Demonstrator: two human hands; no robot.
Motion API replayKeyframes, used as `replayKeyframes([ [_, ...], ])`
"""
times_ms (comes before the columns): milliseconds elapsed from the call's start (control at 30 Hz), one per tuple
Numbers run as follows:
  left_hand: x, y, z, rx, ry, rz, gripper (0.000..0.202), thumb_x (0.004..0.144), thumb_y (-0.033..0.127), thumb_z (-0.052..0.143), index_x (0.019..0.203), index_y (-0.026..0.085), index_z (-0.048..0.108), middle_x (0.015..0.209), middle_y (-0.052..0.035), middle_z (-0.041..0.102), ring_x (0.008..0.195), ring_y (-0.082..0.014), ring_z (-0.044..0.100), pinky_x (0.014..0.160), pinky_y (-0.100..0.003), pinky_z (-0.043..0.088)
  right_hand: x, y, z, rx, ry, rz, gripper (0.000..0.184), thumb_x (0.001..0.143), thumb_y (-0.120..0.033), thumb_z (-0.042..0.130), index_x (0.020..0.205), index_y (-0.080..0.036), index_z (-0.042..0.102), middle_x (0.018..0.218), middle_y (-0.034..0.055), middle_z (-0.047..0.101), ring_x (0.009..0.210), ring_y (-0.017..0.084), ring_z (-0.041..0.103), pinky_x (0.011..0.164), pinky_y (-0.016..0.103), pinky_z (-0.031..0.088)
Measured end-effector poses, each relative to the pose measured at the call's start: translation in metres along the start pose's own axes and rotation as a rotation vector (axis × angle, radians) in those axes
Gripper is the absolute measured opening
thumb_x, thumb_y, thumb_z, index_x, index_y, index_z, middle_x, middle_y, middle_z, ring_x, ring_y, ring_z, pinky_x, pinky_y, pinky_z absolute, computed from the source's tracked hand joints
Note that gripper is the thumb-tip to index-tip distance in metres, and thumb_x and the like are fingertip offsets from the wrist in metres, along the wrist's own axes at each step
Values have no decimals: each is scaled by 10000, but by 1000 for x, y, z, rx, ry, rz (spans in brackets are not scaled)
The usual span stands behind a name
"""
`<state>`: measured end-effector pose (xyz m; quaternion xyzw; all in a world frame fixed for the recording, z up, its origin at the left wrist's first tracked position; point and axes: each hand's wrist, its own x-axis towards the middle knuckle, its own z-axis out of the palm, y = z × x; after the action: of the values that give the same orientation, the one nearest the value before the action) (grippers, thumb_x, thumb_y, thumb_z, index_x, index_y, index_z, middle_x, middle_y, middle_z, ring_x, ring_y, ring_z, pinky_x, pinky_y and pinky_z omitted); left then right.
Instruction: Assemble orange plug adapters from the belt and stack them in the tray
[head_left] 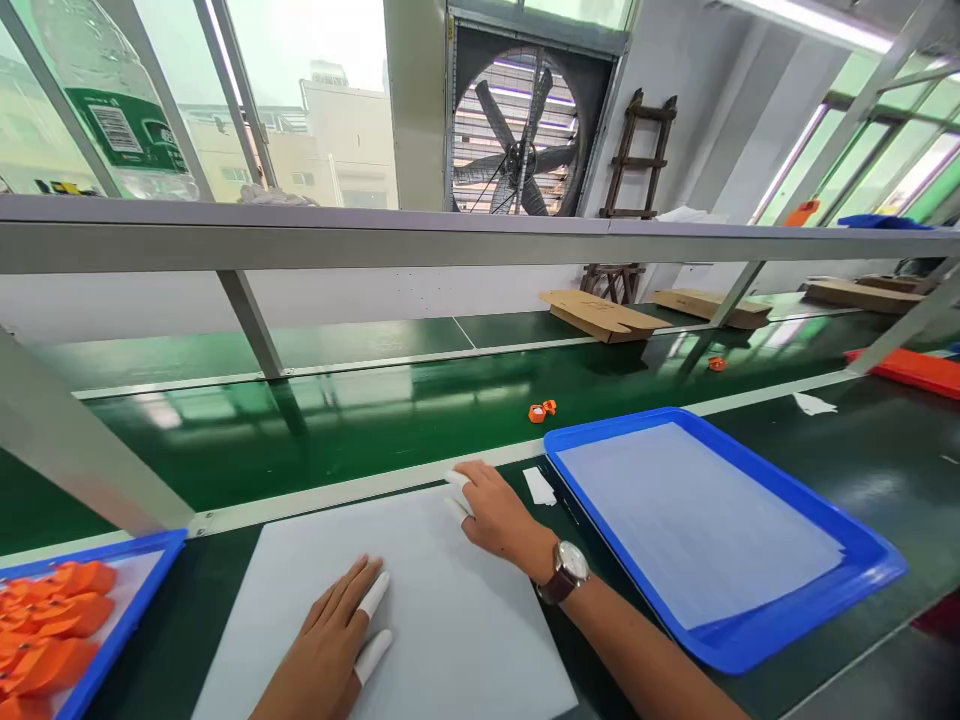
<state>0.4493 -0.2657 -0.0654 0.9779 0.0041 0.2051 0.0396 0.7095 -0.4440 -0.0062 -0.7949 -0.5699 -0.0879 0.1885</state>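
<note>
A large white sheet [450, 630] lies on the dark green bench right before me. My left hand [330, 635] rests flat on it, fingers stretched forward, with white finger covers on the thumb and one finger. Near the sheet's far right corner is my right hand [501, 515], also wearing white finger covers and a wristwatch [568, 570]. Its fingers are apart, and nothing shows in them. To the right of that hand sits a blue tray [731, 655] lined with white paper [697, 520]. A small white scrap [538, 486] lies between the hand and the tray.
At left, a blue tray [142, 600] holds several orange parts [56, 640]. Beyond the bench runs a green belt-like surface [420, 410] carrying small orange pieces [538, 412] and cardboard [600, 315]. A shelf beam [480, 245] crosses overhead. A red tray [915, 372] is far right.
</note>
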Motion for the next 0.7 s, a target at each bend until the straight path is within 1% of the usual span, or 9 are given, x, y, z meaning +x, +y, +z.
replayKeyframes([
  [100,-6,0,10,41,32,8,300,942,349,586,1229,296,656,1568,-39,448,1395,-326,487,1004,-467,584,26,40,-17,-87,-36,109,397,859,-41,527,1241,-121,601,1342,164,558,1244,296,462,1028,460,424],
  [133,-8,0,13,49,41,9,277,945,353,581,1200,291,668,1572,-39,441,1396,-329,486,1002,-472,582,34,56,-21,-114,-53,147,406,872,-51,533,1270,-112,584,1338,172,557,1256,300,455,1029,458,421],
  [200,-11,1,18,50,65,19,224,942,372,583,1110,276,696,1565,-36,452,1391,-331,493,994,-466,582,47,88,-29,-172,-98,236,350,898,-92,570,1247,-94,594,1290,180,583,1238,302,482,1021,453,429],
  [300,-12,1,22,20,108,34,182,921,397,613,977,258,715,1541,-28,489,1381,-332,507,996,-446,576,60,127,-37,-255,-165,363,298,945,-250,635,1219,-137,607,1265,119,603,1172,278,565,991,482,475],
  [367,-11,1,22,-9,113,30,163,907,392,633,879,251,712,1533,-17,500,1381,-334,506,1003,-443,569,63,144,-40,-291,-202,422,320,960,-338,640,1224,-158,609,1273,97,606,1139,263,601,966,487,509],
  [433,-9,1,21,-26,101,20,155,897,376,644,828,251,707,1532,-6,500,1384,-337,501,1010,-448,564,65,153,-40,-302,-237,457,325,967,-357,637,1224,-160,614,1266,96,617,1118,255,621,948,479,530],
  [533,-7,1,17,-22,65,7,125,891,359,653,872,259,725,1533,-1,493,1372,-339,514,1010,-453,569,68,157,-39,-275,-275,476,309,971,-351,634,1212,-159,623,1244,93,633,1098,246,635,937,470,543],
  [633,-5,2,11,-59,24,-23,127,891,353,657,938,274,745,1539,4,485,1385,-337,499,1021,-451,568,74,151,-39,-204,-273,462,294,971,-361,632,1181,-156,631,1208,84,644,1069,236,642,925,461,543],
  [700,-4,4,6,-99,18,-58,176,890,337,660,1040,298,744,1530,0,500,1396,-329,489,1032,-459,565,80,141,-41,-133,-249,427,262,959,-345,641,1127,-144,644,1134,77,663,1021,226,646,898,437,539],
])
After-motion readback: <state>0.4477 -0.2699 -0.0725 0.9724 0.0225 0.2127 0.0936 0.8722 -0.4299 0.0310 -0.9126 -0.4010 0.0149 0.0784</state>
